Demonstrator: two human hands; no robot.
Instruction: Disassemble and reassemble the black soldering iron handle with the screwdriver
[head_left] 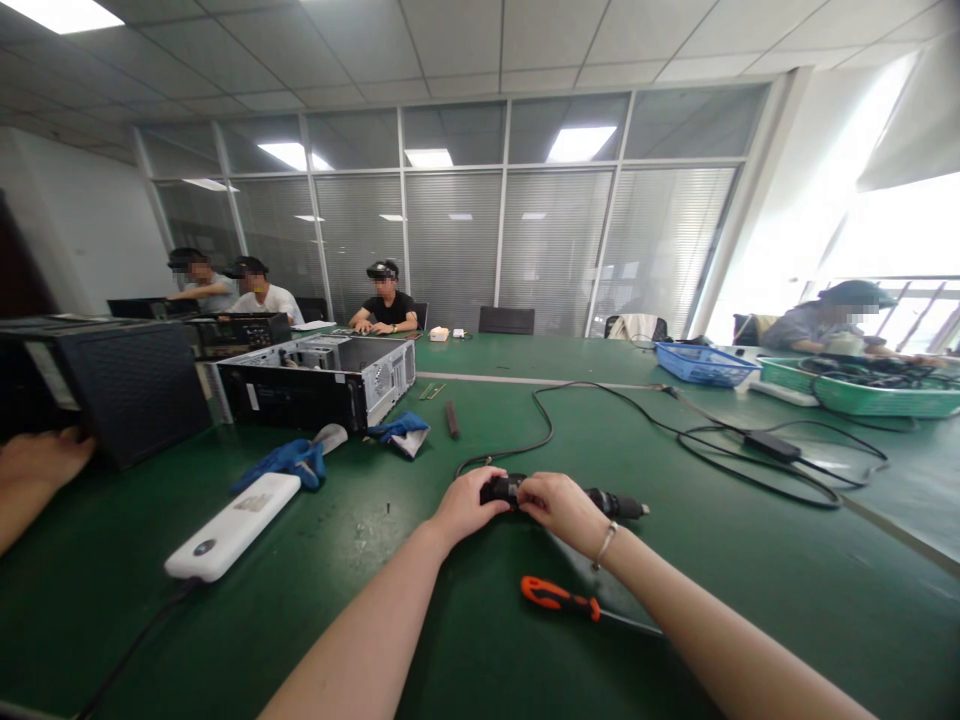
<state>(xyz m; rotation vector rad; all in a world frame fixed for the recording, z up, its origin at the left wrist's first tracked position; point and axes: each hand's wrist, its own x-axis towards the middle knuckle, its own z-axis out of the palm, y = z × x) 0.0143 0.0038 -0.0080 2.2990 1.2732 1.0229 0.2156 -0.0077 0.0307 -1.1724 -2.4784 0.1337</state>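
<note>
Grasping a black tool [613, 503] at the green table [337, 620] with the left hand [474, 500] and pinching its middle with the right hand [561, 508]; seems partway through, not yet letting go, with an orange-handled screwdriver [556, 596] lying nearby, unheld.

A single head-worn camera faces forward and down over the green table [480, 650]. Left hand [471, 503] and right hand [561, 508] appear near, below centre; the glazed partition [454, 250] stands well behind.

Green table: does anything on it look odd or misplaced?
A tiny dark piece lies loose left of the wearer's left hand, perhaps dropped; too small to identify. Blue gloves lie crumpled, as if tossed aside.
</note>
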